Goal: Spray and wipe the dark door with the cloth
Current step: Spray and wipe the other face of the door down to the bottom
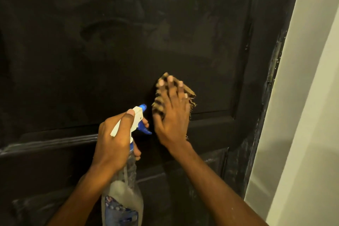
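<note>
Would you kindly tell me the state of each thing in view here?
door, dark panel streaked with smears.
cloth, pressed flat against the door.
spray bottle, partly filled, nozzle facing the door.
left hand, grips the spray bottle's neck.
right hand, fingers straight, pressing the cloth.

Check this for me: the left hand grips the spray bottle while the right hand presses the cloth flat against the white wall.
Not quite. The head view shows the right hand pressing the cloth flat against the dark door, not the white wall, which stands untouched at the right. The left hand does grip the spray bottle.
</note>
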